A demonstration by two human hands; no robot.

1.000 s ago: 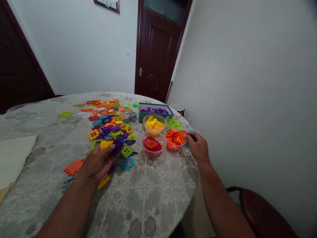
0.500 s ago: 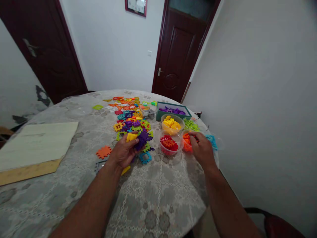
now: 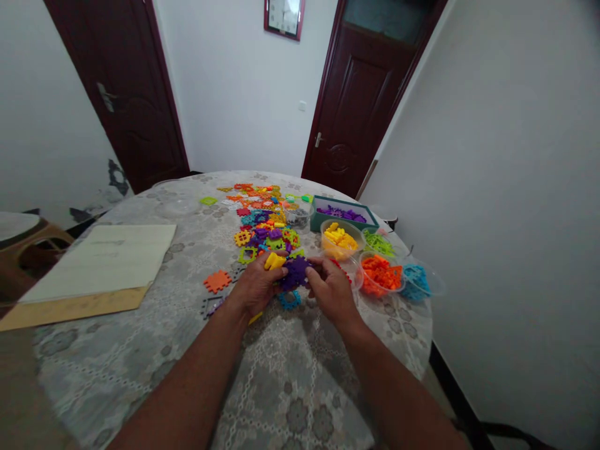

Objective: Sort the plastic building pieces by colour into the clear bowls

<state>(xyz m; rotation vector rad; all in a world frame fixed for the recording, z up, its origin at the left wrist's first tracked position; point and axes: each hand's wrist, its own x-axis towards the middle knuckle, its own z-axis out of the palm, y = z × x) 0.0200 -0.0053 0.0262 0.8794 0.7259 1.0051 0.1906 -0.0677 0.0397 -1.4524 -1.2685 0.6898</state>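
My left hand (image 3: pixel 257 284) is closed around yellow building pieces (image 3: pixel 274 261) and a purple toothed building tile (image 3: pixel 295 274). From the other side, my right hand (image 3: pixel 332 289) pinches the edge of that purple tile. Both hands are over the table, in front of a heap of mixed coloured tiles (image 3: pixel 269 237). Just below the purple tile lies a blue square frame piece (image 3: pixel 289 300). Partly behind my right hand is a clear bowl with red pieces (image 3: pixel 345 270). An orange toothed tile (image 3: pixel 217 282) lies to the left of my left hand.
Right of the heap stand bowls of yellow (image 3: pixel 340 237), orange (image 3: pixel 382 275), green (image 3: pixel 379 242) and blue pieces (image 3: pixel 415 282). A green box (image 3: pixel 370 224) holds purple pieces. A cream board (image 3: pixel 100 259) lies at the left on the patterned tablecloth (image 3: pixel 300 369).
My right hand has come left from the orange bowl to the purple tile in my left hand. The view has turned slightly left, so the table appears further right.
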